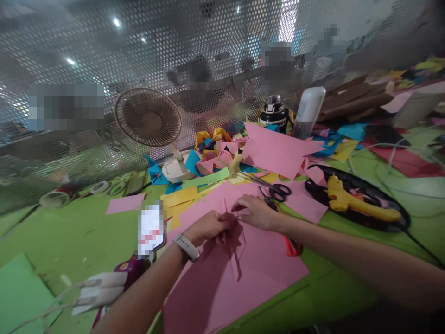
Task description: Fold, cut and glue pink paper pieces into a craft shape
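My left hand [208,227], with a white watch on the wrist, pinches a small folded piece of pink paper [232,221] over a large pink sheet [243,273] on the green table. My right hand [255,211] comes in from the right, and its fingers press together on the same folded piece. Both hands meet at the fold in the middle of the view. Black-handled scissors [276,189] lie just behind my right hand.
A yellow glue gun [351,202] rests on a black tray [399,218] at the right. A small desk fan [149,118] stands behind a heap of coloured paper scraps [215,153]. A phone [150,229] lies at the left. Bottles [308,111] and tape rolls [100,187] stand along the perforated screen.
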Demonstrator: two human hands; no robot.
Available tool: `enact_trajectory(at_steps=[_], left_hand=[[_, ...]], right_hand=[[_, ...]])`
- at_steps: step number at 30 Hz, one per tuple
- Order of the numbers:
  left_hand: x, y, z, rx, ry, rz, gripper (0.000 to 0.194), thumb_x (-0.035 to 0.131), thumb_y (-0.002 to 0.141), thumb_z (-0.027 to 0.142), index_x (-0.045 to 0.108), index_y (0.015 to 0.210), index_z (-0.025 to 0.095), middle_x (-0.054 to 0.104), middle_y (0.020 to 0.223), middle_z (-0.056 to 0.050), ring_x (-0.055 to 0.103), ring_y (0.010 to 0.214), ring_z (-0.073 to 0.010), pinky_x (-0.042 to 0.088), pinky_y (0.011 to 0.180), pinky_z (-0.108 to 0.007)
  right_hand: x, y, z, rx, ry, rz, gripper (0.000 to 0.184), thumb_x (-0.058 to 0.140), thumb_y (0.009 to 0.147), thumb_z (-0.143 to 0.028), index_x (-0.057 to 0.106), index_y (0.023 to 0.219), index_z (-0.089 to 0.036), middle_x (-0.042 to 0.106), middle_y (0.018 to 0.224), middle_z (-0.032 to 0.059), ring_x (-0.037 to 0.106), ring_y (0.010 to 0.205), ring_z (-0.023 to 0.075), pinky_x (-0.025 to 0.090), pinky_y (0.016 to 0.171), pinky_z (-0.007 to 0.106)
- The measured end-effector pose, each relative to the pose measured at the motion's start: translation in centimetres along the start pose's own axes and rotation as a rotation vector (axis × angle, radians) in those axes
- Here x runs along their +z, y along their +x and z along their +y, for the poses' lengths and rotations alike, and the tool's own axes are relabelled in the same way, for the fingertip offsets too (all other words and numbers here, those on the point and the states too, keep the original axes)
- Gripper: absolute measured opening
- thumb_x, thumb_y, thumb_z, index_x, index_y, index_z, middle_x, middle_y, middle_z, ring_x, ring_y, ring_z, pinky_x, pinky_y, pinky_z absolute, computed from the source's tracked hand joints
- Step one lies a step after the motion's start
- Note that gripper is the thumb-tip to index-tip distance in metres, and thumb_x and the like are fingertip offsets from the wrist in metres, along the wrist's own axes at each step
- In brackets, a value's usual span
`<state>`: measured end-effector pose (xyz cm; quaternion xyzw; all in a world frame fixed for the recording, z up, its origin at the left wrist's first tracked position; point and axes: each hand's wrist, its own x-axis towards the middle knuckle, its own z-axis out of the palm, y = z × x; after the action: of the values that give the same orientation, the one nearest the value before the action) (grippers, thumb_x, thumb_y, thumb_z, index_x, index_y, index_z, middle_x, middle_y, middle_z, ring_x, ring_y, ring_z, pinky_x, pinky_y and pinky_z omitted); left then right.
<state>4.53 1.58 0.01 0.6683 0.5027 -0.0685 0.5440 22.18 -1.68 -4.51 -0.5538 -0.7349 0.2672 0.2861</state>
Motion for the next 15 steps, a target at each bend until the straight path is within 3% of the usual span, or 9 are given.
enact_trajectory(at_steps=[15], left_hand=[[0.36, -0.65, -0.74, -0.030, -0.064, 0.020, 0.048, 0.052, 0.079, 0.050, 0.054, 0.049, 0.014, 0.049, 0.035, 0.002, 0.039, 0.031, -0.0061, 0.025, 0.037, -0.020]], right_hand=[[0.10, 0.09, 0.08, -0.012, 0.013, 0.008, 0.019, 0.062, 0.073, -0.019, 0.063, 0.091, -0.021, 0.065, 0.097, 0.0023, 0.057, 0.092, 0.0177, 0.039, 0.083, 0.032]])
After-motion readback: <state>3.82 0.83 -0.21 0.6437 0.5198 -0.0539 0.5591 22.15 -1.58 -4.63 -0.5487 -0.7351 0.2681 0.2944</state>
